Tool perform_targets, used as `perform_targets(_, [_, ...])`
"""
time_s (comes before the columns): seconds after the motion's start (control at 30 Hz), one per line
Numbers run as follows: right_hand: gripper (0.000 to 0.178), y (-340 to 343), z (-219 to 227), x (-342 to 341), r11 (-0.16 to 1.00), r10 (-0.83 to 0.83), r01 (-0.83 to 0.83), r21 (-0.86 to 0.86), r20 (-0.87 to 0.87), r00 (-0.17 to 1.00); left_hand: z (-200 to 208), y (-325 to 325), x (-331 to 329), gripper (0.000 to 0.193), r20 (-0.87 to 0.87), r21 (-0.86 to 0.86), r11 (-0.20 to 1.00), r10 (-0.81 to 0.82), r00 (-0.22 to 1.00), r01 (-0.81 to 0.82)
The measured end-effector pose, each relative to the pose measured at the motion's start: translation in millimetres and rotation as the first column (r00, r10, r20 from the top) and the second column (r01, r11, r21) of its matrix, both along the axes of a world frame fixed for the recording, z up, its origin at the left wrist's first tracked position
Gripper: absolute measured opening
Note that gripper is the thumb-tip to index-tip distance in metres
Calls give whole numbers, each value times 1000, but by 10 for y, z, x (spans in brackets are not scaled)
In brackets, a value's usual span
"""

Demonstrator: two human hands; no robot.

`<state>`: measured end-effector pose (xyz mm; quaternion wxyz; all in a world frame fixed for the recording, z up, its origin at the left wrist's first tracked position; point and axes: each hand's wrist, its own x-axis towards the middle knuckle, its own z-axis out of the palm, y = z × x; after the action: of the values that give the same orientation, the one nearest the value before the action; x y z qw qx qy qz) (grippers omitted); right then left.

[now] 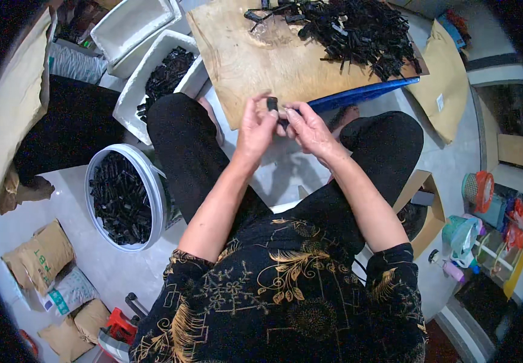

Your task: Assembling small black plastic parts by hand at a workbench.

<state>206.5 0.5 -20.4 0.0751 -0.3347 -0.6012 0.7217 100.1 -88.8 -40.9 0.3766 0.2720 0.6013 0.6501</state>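
Between my hands, over the near edge of a wooden board (231, 72), is a small black plastic piece (272, 103). My left hand (255, 132) pinches it between thumb and fingers, one end pointing up. The fingertips of my right hand (314, 132) are pressed together close beside it, at its lower end. Whether they grip the same piece or another small part is hidden by the fingers. Farther off on the board lies a large heap of black plastic pieces (364, 33), with some loose ones at its left.
Left of my knees stand a white foam box (127, 103) and a round white bucket (155, 199), both holding black pieces. Another foam box (131, 27) sits behind. Something blue (364, 94) is under the board's edge. A cardboard box (434, 221) stands at right; brown bags (43, 254) lie lower left.
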Motion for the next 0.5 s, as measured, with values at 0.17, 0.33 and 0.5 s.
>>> perform_targets(0.17, [22, 32, -121, 69, 991, -14, 29, 127, -117, 993, 206, -82, -83, 35, 499, 97, 995, -53, 865, 5])
perform_targets(0.33, [12, 46, 16, 116, 995, -81, 66, -81, -210, 974, 106, -108, -105, 36, 589, 148, 989, -72, 805, -20])
perform_targets(0.5, [13, 90, 12, 114, 993, -78, 57, -100, -228, 971, 133, -148, -65, 37, 593, 163, 974, -224, 774, 157])
